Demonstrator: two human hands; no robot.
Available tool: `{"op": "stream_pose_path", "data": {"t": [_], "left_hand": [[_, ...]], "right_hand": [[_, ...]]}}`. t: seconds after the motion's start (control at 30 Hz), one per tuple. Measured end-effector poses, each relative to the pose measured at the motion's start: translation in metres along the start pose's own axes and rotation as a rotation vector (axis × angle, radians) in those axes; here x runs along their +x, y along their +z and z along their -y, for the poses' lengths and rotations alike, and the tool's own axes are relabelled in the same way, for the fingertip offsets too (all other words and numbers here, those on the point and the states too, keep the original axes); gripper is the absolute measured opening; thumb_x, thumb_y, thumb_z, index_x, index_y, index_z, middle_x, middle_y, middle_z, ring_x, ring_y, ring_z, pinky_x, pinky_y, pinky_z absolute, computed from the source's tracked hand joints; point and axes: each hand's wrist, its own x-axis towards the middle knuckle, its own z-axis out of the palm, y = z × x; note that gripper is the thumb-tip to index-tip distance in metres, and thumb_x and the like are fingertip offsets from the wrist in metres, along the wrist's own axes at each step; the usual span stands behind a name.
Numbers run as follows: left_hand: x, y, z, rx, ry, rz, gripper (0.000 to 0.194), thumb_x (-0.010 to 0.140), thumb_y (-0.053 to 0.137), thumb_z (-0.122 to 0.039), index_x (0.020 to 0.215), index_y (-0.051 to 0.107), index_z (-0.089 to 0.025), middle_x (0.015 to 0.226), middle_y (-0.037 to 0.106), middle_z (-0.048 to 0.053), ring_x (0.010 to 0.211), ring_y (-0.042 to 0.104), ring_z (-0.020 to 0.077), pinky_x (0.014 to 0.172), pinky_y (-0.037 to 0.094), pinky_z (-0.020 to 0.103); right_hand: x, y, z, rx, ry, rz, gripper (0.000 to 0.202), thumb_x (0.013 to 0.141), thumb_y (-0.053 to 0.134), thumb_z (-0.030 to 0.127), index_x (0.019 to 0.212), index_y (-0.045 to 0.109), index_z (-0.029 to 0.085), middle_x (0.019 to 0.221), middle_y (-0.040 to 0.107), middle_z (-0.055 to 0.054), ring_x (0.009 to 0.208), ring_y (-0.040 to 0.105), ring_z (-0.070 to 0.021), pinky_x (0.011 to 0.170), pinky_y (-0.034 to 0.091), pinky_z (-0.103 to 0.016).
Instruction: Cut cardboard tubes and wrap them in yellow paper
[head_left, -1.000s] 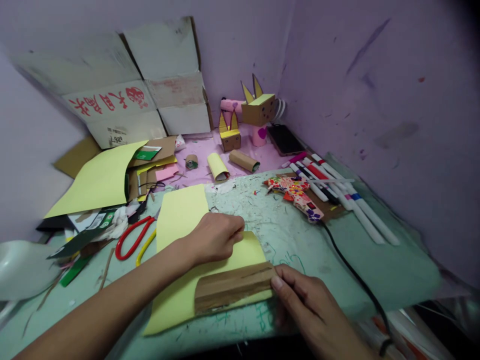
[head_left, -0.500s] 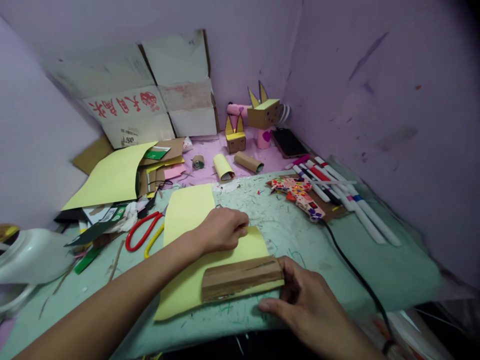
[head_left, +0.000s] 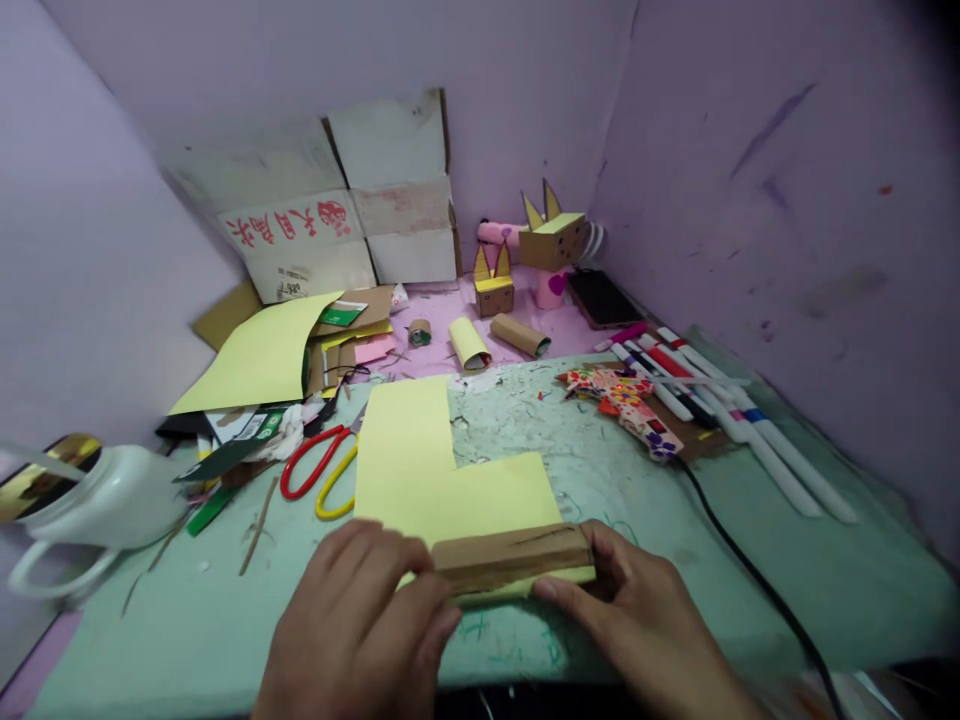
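**Brown cardboard strip gripped at both ends over yellow paper**

At the bottom centre of the frame, a long brown cardboard strip [head_left: 511,558] is held at both ends. The left hand [head_left: 360,625], at lower left of centre, is curled over the strip's left end, fingers bent down onto it and onto the paper beneath. The right hand [head_left: 637,620], at lower right, is closed round the strip's right end, thumb in front and fingers behind. The strip lies across the near edge of an L-shaped sheet of pale yellow paper [head_left: 427,470], which is spread flat on the scuffed green cutting mat [head_left: 750,540].

Just left of the yellow sheet, in the middle left of the frame, a pair of scissors with one red and one yellow handle [head_left: 319,472] is seen on the mat. Further left, a white jug with a gold rim [head_left: 97,505] lies on its side. A black cable [head_left: 750,575] runs from lower right up toward a flat piece of floral patterned paper [head_left: 626,400] at centre right. Beside that, a row of white marker pens [head_left: 720,400] is laid out along the right wall.

Beyond the mat, at upper centre, two paper tubes [head_left: 495,340] rest on a pink surface, with small cardboard animal figures with yellow ears [head_left: 525,260] and a dark phone [head_left: 600,298] behind them. A second yellow sheet [head_left: 262,355] is propped over scraps at upper left, before a white cardboard box with red characters [head_left: 330,215].
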Motion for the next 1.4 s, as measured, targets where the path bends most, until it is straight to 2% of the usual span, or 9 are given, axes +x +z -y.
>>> {"op": "stream_pose_path", "data": {"t": [0.17, 0.33, 0.5, 0.63, 0.77, 0.87, 0.93, 1.1, 1.4], "left_hand": [[-0.043, 0.022, -0.004, 0.011, -0.164, -0.028, 0.018, 0.077, 0.057, -0.02, 0.095, 0.052, -0.017, 0.087, 0.059, 0.008, 0.08, 0.055, 0.0226, 0.071, 0.046, 0.038], [-0.034, 0.035, -0.01, -0.06, -0.159, -0.06, 0.023, 0.08, 0.05, -0.016, 0.103, 0.051, -0.016, 0.106, 0.056, 0.013, 0.097, 0.05, 0.0278, 0.082, 0.043, 0.045], [-0.005, 0.02, 0.007, -0.193, -0.14, -0.05, 0.019, 0.08, 0.047, -0.008, 0.096, 0.053, -0.018, 0.096, 0.059, 0.008, 0.095, 0.051, 0.0218, 0.082, 0.042, 0.038], [0.047, 0.014, 0.036, -0.257, -0.082, 0.282, 0.019, 0.082, 0.043, -0.008, 0.091, 0.057, -0.018, 0.089, 0.062, 0.005, 0.093, 0.052, 0.0205, 0.083, 0.042, 0.038], [0.096, 0.029, 0.054, -0.219, 0.114, 0.6, 0.019, 0.078, 0.054, -0.019, 0.095, 0.06, -0.019, 0.093, 0.065, 0.007, 0.101, 0.052, 0.0234, 0.096, 0.034, 0.047], [0.115, 0.039, 0.057, -0.1, 0.218, 0.769, 0.018, 0.069, 0.065, -0.032, 0.081, 0.063, -0.018, 0.077, 0.066, 0.004, 0.086, 0.059, 0.023, 0.102, 0.023, 0.054], [0.12, 0.041, 0.058, -0.034, 0.262, 0.838, 0.011, 0.066, 0.066, -0.029, 0.065, 0.062, -0.018, 0.063, 0.065, 0.001, 0.07, 0.062, 0.02, 0.104, 0.021, 0.054], [0.119, 0.03, 0.049, -0.024, 0.315, 0.828, 0.017, 0.06, 0.051, -0.008, 0.051, 0.059, -0.02, 0.05, 0.063, -0.003, 0.053, 0.059, 0.0142, 0.104, 0.026, 0.047], [0.087, 0.004, -0.005, 0.239, 0.251, 0.715, 0.016, 0.05, 0.05, -0.01, 0.054, 0.062, -0.019, 0.053, 0.063, 0.001, 0.052, 0.058, 0.0177, 0.095, 0.034, 0.052]], "right_hand": [[-0.001, -0.001, -0.004, -0.013, -0.025, 0.003, 0.013, 0.071, 0.062, 0.028, 0.081, 0.059, 0.019, 0.081, 0.069, -0.003, 0.078, 0.062, -0.0205, 0.065, 0.046, -0.027], [-0.002, -0.001, -0.001, -0.041, -0.045, 0.028, 0.012, 0.075, 0.056, 0.031, 0.075, 0.057, 0.019, 0.069, 0.064, -0.001, 0.067, 0.059, -0.0181, 0.056, 0.043, -0.025], [0.002, -0.002, -0.002, -0.047, -0.059, 0.032, 0.012, 0.075, 0.055, 0.029, 0.078, 0.058, 0.018, 0.073, 0.066, -0.003, 0.071, 0.06, -0.0199, 0.061, 0.044, -0.027], [0.002, -0.002, -0.002, -0.03, -0.053, 0.054, 0.014, 0.075, 0.054, 0.029, 0.081, 0.059, 0.018, 0.076, 0.067, -0.003, 0.074, 0.061, -0.0203, 0.062, 0.045, -0.027], [0.0, -0.004, 0.003, -0.031, -0.052, 0.057, 0.012, 0.075, 0.055, 0.027, 0.08, 0.06, 0.018, 0.077, 0.069, -0.002, 0.074, 0.062, -0.0189, 0.063, 0.045, -0.025], [-0.002, -0.007, 0.004, -0.037, -0.066, 0.098, 0.012, 0.076, 0.054, 0.024, 0.086, 0.059, 0.019, 0.08, 0.069, -0.001, 0.075, 0.062, -0.0179, 0.063, 0.044, -0.023], [-0.002, -0.009, 0.003, -0.051, -0.105, 0.125, 0.013, 0.076, 0.053, 0.021, 0.088, 0.058, 0.019, 0.081, 0.069, -0.001, 0.075, 0.062, -0.0173, 0.064, 0.044, -0.023], [0.0, -0.011, 0.003, -0.051, -0.136, 0.113, 0.006, 0.075, 0.053, 0.018, 0.08, 0.057, 0.019, 0.074, 0.066, 0.0, 0.068, 0.058, -0.0151, 0.058, 0.039, -0.021], [0.001, -0.006, 0.004, -0.039, -0.133, 0.018, 0.006, 0.072, 0.056, 0.019, 0.067, 0.054, 0.018, 0.062, 0.059, 0.002, 0.06, 0.052, -0.0133, 0.054, 0.033, -0.022]]}}
